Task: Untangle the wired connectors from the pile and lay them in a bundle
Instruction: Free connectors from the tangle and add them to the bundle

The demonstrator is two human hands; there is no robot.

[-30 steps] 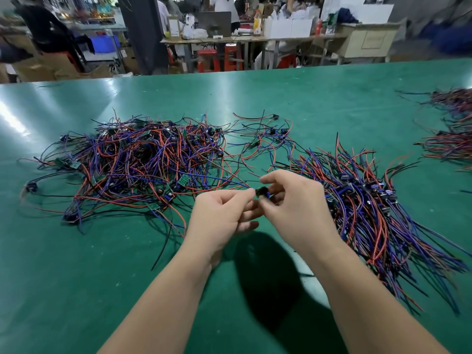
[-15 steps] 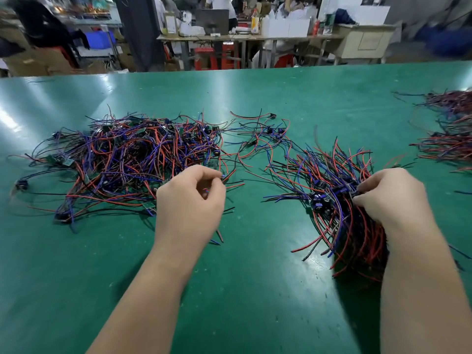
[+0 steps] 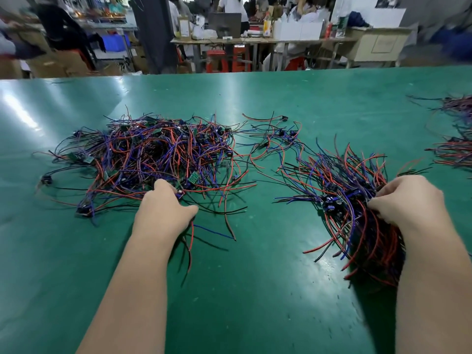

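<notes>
The left hand (image 3: 163,209) sits knuckles-up at the near edge of the tangled pile (image 3: 153,154) of red, blue and black wired connectors; its fingers curl tightly down into the strands, so the fingertips are hidden; the thumb points sideways toward the other hand; a few red and black wires trail out from under the palm and back along the wrist; the grip is narrow, closed on wires from the pile. Just beyond its knuckles lies a small green circuit board (image 3: 194,178); the bulk of the pile spreads ahead of the hand and toward its outer side. The right hand (image 3: 406,203) is also knuckles-up, its fingers folded in and pinching the bundle (image 3: 357,226) at its thick middle; the grip is tight on the strands; a cluster of dark connectors (image 3: 332,203) lies just off its fingertips, toward the left hand; wire ends fan out ahead of the hand and back under the forearm. Both forearms are bare and reach forward, well apart, over the green table (image 3: 242,290); between the two grips and farther out lie a few stray wired connectors (image 3: 281,134); past the right hand's outer side, more wire heaps (image 3: 454,149) reach the edge of view.
</notes>
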